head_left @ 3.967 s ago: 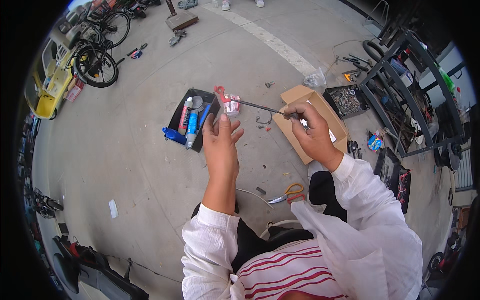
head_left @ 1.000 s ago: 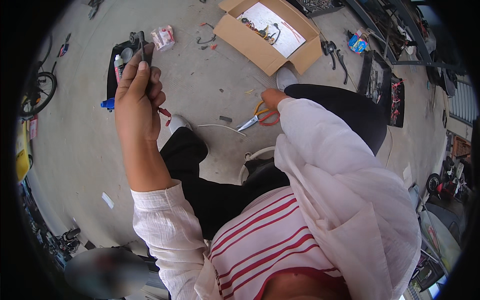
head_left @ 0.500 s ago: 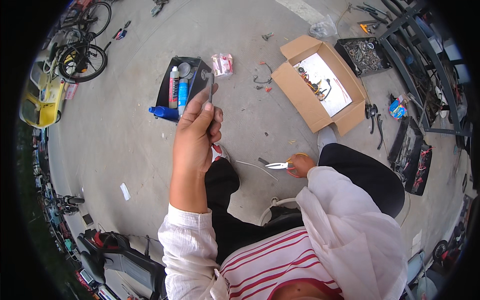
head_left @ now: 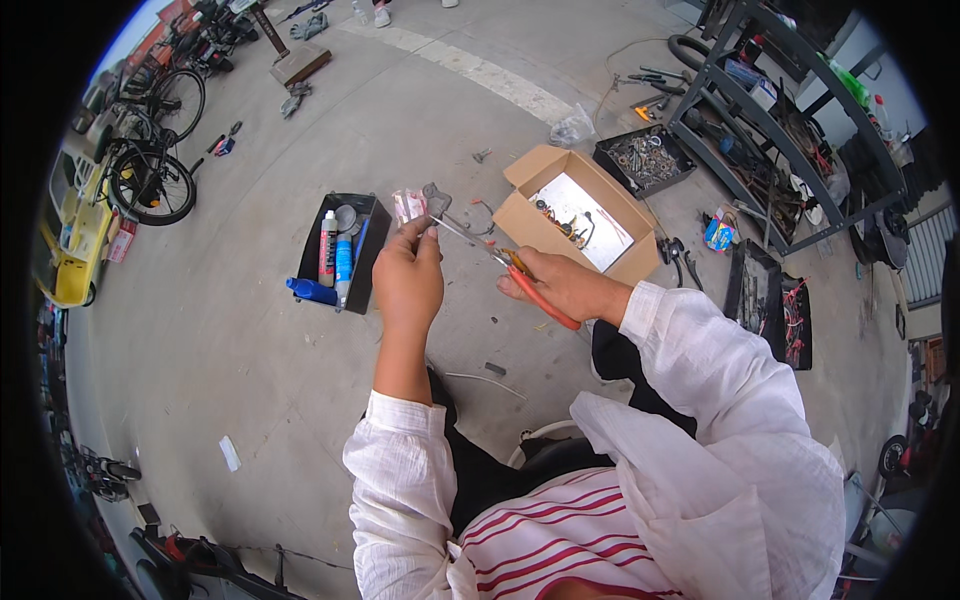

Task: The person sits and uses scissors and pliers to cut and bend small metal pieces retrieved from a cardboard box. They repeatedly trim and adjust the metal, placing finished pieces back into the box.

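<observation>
Scissors with red and yellow handles sat in the right hand, the fingers curled around the grips and the blades running out toward the upper left, slanting across the space between the two hands. The left hand was raised at the other end of that line, thumb and forefinger pinched together on a slim dark piece that stuck up past the fingertips. The blade tips reached right up to this pinch, so the scissors' long axis pointed at the piece and crossed its upward line at a slant; whether metal touched it, or how far the blades were parted, I could not tell. The piece lay up and to the left of the right hand, with the left hand the nearer. Just beyond the pinch, on the concrete floor, was a pink-and-white packet. Left of the left hand stood a black bin of bottles, while past the right hand an open cardboard box had loose wires inside, with a black tray of metal parts behind it.
</observation>
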`<action>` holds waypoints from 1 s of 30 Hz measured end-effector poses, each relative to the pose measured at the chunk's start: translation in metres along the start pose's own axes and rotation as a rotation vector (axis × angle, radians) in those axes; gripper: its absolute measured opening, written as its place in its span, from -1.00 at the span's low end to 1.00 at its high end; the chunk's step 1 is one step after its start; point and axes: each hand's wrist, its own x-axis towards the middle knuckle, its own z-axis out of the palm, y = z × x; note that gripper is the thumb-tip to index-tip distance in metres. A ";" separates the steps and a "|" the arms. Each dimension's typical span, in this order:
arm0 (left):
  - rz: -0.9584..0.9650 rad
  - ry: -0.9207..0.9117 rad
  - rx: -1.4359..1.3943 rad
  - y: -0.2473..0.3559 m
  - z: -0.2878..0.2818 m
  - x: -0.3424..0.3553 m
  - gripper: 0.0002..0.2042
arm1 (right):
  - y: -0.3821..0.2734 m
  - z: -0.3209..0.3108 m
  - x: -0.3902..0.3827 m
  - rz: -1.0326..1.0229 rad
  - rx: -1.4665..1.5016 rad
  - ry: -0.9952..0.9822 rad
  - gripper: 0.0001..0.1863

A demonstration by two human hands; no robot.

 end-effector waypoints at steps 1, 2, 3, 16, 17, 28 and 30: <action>0.027 -0.007 0.030 0.002 0.003 -0.002 -0.74 | 0.001 0.003 -0.006 0.020 0.040 0.013 -0.30; 0.043 -0.042 0.033 0.005 0.003 -0.005 -0.74 | 0.002 0.005 -0.009 0.037 0.079 0.024 -0.31; 0.059 -0.076 0.036 0.009 0.004 -0.008 -0.75 | 0.005 0.005 -0.008 0.011 0.106 0.045 -0.31; 0.229 -0.328 0.159 0.012 0.043 0.022 -0.79 | 0.031 -0.010 0.022 0.163 0.203 0.107 -0.50; 0.240 -0.343 0.167 0.016 0.053 0.027 -0.78 | 0.040 -0.016 0.027 0.180 0.187 0.095 -0.53; 0.275 -0.429 0.240 -0.015 0.211 0.067 -0.79 | 0.185 -0.088 0.037 0.464 0.307 0.056 -0.55; 0.303 -0.438 0.285 -0.029 0.233 0.073 -0.80 | 0.210 -0.082 0.048 0.555 0.507 0.074 -0.61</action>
